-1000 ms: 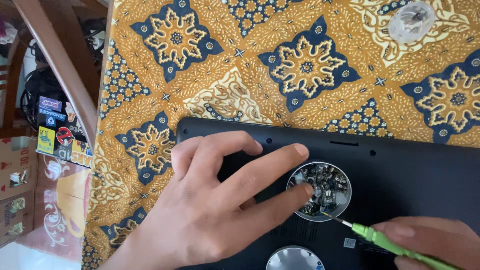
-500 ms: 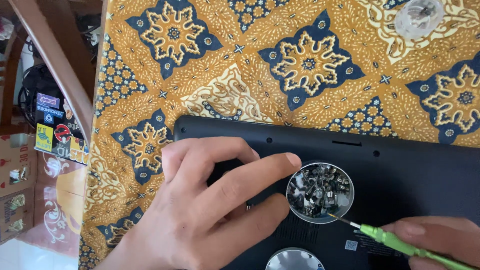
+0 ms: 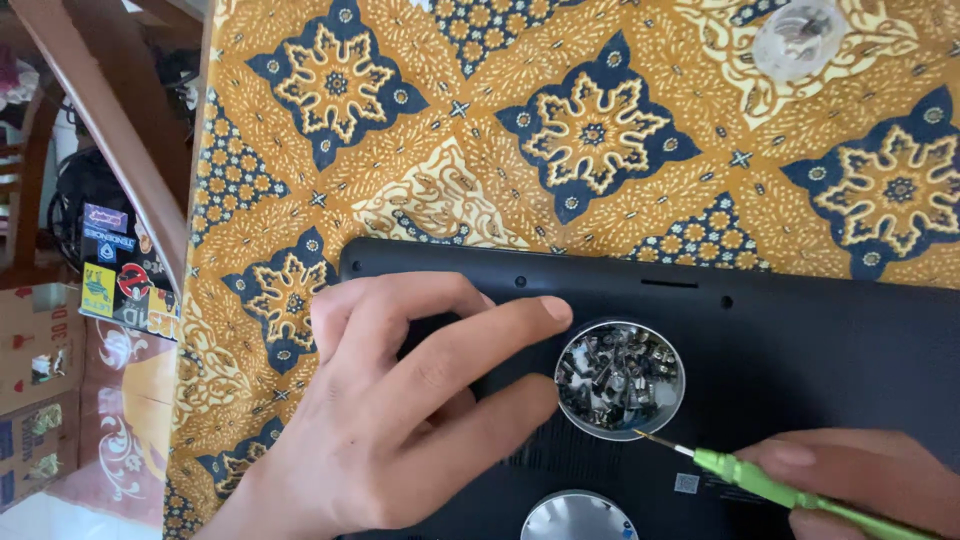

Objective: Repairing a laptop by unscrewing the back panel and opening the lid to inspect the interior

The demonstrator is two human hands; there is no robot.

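Note:
A black laptop [image 3: 800, 330] lies bottom side up on a patterned cloth. On it stands a small round metal tin [image 3: 620, 380] filled with several small screws. My left hand [image 3: 400, 410] rests flat on the laptop, fingers spread, with the fingertips touching the tin's left rim. My right hand [image 3: 860, 480] at the lower right grips a green-handled screwdriver [image 3: 770, 485]; its thin metal tip touches the tin's lower rim.
A round silver lid [image 3: 578, 515] lies on the laptop at the bottom edge. A clear round plastic piece [image 3: 797, 35] sits on the yellow and blue batik cloth [image 3: 500, 130] at the top right. Left of the table edge are a wooden rail [image 3: 110, 130] and cardboard boxes [image 3: 40, 350].
My left hand's fingers slid slightly back from the tin's top to its left rim. The screwdriver tip moved from inside the tin to its lower rim.

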